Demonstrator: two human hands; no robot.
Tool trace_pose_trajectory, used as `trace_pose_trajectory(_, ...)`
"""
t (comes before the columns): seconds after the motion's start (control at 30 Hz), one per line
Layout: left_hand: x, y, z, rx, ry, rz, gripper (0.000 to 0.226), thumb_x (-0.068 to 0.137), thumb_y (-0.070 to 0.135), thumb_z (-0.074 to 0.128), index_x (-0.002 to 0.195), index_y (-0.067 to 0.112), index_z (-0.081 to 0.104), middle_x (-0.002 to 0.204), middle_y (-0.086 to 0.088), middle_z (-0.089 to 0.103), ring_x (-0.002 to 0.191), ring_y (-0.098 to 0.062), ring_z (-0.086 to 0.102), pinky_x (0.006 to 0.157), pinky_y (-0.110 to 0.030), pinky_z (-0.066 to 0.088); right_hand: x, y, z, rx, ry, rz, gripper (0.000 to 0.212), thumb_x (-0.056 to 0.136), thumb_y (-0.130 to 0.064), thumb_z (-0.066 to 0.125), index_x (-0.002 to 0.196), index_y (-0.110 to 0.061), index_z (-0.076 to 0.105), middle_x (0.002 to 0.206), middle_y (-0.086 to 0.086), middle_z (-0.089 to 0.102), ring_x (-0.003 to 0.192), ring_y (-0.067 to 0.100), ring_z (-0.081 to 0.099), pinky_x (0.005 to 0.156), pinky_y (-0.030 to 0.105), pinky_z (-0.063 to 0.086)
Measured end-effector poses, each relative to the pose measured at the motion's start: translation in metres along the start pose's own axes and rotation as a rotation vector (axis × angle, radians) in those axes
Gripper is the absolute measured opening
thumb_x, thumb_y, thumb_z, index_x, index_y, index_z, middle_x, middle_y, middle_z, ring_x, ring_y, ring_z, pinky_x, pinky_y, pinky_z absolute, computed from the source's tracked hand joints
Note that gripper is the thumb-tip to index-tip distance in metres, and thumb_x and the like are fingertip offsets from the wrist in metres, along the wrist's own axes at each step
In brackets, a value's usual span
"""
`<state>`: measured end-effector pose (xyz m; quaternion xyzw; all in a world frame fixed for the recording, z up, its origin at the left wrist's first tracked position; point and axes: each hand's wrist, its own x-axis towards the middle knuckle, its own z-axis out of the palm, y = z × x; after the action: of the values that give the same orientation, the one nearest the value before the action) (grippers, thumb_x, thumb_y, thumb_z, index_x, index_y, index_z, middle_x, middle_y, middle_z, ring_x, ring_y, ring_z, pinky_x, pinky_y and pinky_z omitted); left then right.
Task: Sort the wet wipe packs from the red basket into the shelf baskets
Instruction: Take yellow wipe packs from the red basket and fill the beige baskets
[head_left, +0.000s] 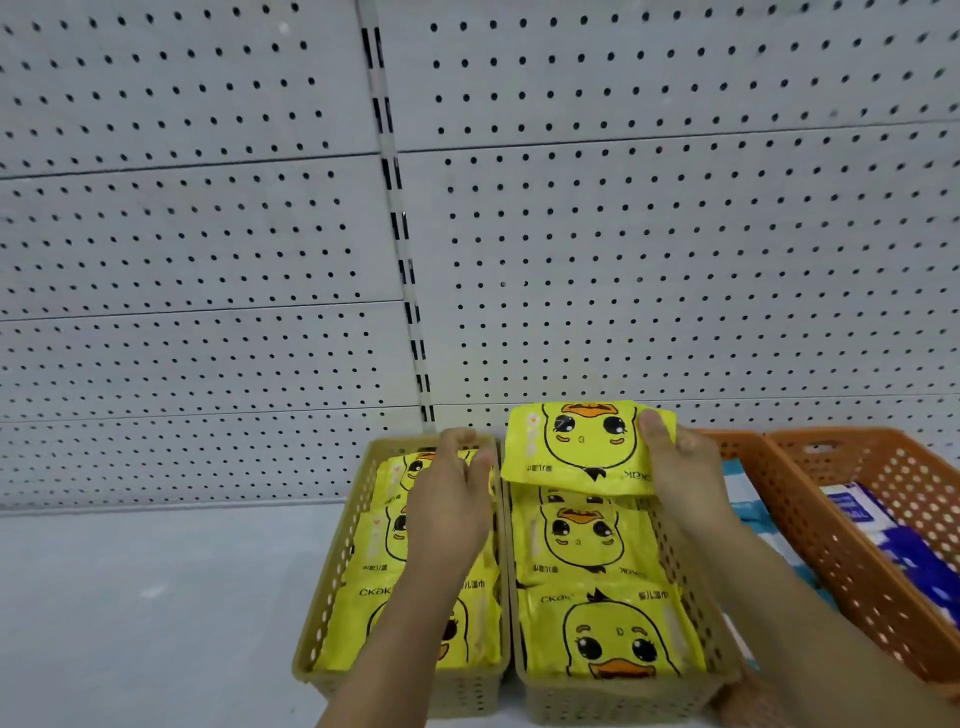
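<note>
A flat, rectangular wet wipe pack (582, 447) in glossy yellow plastic film, printed with a cartoon duck face with large black eyes and an orange beak, is held above the far end of the right-hand tan perforated plastic basket (722, 670). The print on it reads upside down from the camera: the beak points away toward the wall and the small tuft of hair points back toward the person. Its long axis runs left to right, across the basket, and it is tilted slightly, near edge lower. The right hand (685, 473) is clamped on the pack's right end, thumb on top and fingers beneath.

Inside that same basket lie more yellow duck packs (608, 623), flat and overlapping along its length; the nearest one faces the person right way up, the one beyond it is upside down.

Touching the basket's left side is a second tan perforated basket (322, 623), also filled with yellow duck packs. The left hand (452, 499) reaches into it, fingers loosely curled over the packs at its far end; whether it grips one cannot be told.

To the right of the tan basket sit two orange perforated plastic baskets (831, 551) holding blue and white packs (904, 551).

All baskets stand on a pale grey shelf (156, 597), backed by a light grey pegboard wall (208, 234) with a slotted upright strip.
</note>
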<state>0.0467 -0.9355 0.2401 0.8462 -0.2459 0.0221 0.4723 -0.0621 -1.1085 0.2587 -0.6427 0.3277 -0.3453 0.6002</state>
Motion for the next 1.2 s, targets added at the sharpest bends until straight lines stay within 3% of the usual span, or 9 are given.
trace_pose_trajectory(0.1,-0.019,-0.012,0.005,0.178,-0.172,0.023,0.057,0.096,0.046,0.049,0.145,0.024,0.032,0.126,0.008,0.057,0.122,-0.015,0.050,0.100,-0.037,0.044,0.024,0.010,0.010,-0.122,-0.050,0.025,0.044,0.099,-0.030,0.046,0.059,-0.013,0.047,0.057,0.003,0.049,0.055,0.017,0.042,0.045,0.018,0.035)
trace_pose_trajectory(0.23,-0.046,-0.033,0.025,0.386,-0.483,0.065,0.086,0.091,0.062,0.040,0.155,0.017,0.006,0.161,0.008,0.009,0.150,-0.017,0.005,0.121,-0.030,0.007,0.040,0.037,0.029,-0.349,-0.062,0.049,0.030,0.098,-0.030,0.049,0.091,-0.004,0.062,0.094,0.021,0.066,0.085,0.028,0.058,0.077,0.039,0.048)
trace_pose_trajectory(0.33,-0.048,-0.040,0.028,0.485,-0.519,0.080,0.098,0.077,0.073,0.014,0.154,0.018,-0.010,0.162,0.006,-0.015,0.149,-0.011,-0.015,0.114,-0.027,-0.013,0.041,0.047,0.030,-0.774,0.014,-0.195,0.050,0.093,-0.027,0.057,0.137,-0.008,0.040,0.129,0.018,0.052,0.120,0.034,0.047,0.099,0.044,0.038)
trace_pose_trajectory(0.43,-0.049,-0.038,0.028,0.467,-0.493,0.090,0.104,0.065,0.072,0.000,0.154,0.019,-0.010,0.162,0.007,-0.015,0.148,-0.008,-0.017,0.111,-0.026,-0.015,0.023,0.059,0.035,-1.114,-0.084,-0.572,0.057,0.093,-0.048,0.036,0.145,-0.025,0.034,0.148,0.008,0.036,0.136,0.032,0.030,0.109,0.050,0.028)
trace_pose_trajectory(0.57,-0.051,-0.040,0.029,0.491,-0.481,0.112,0.108,0.063,0.078,-0.007,0.154,0.021,-0.011,0.161,0.010,-0.017,0.146,-0.006,-0.020,0.111,-0.026,-0.016,0.007,0.090,0.054,-1.224,-0.556,-0.328,0.063,0.084,-0.073,0.004,0.145,-0.055,0.008,0.159,-0.015,-0.013,0.145,0.021,-0.022,0.111,0.062,-0.009)
trace_pose_trajectory(0.7,-0.052,-0.035,0.026,0.478,-0.467,0.126,0.114,0.055,0.074,-0.015,0.154,0.018,-0.011,0.162,0.007,-0.016,0.137,-0.004,-0.028,0.109,-0.026,-0.018,0.020,0.095,0.047,-1.283,-0.684,-0.301,0.065,0.079,-0.075,0.002,0.142,-0.059,0.001,0.157,-0.017,-0.020,0.139,0.014,-0.033,0.110,0.059,-0.018)
trace_pose_trajectory(0.9,-0.053,-0.038,0.028,0.476,-0.472,0.120,0.117,0.053,0.073,-0.016,0.155,0.016,-0.005,0.164,0.003,-0.009,0.150,-0.013,-0.012,0.115,-0.030,-0.011,0.026,0.076,0.054,-1.349,-0.754,-0.177,0.058,0.093,-0.067,0.017,0.146,-0.051,0.002,0.158,-0.013,-0.016,0.144,0.019,-0.024,0.113,0.059,-0.010)
trace_pose_trajectory(1.07,-0.086,-0.035,0.000,0.574,-0.500,0.209,0.110,0.062,0.071,-0.017,0.156,0.018,0.005,0.164,0.002,0.006,0.151,-0.014,0.000,0.121,-0.043,0.005,-0.040,0.065,0.036,-1.023,-0.586,-0.077,0.063,0.095,-0.056,0.038,0.150,-0.035,0.017,0.160,-0.004,0.016,0.146,0.022,0.015,0.116,0.049,0.020)
trace_pose_trajectory(1.2,-0.148,-0.050,-0.025,0.648,-0.304,0.336,0.072,0.095,0.064,0.012,0.144,0.021,0.044,0.149,0.003,0.046,0.141,-0.017,0.037,0.116,-0.044,0.029,-0.148,0.060,0.006,-1.205,-0.388,-0.232,0.056,0.096,-0.058,0.025,0.145,-0.033,0.033,0.154,-0.006,0.031,0.142,0.018,0.026,0.116,0.045,0.016)
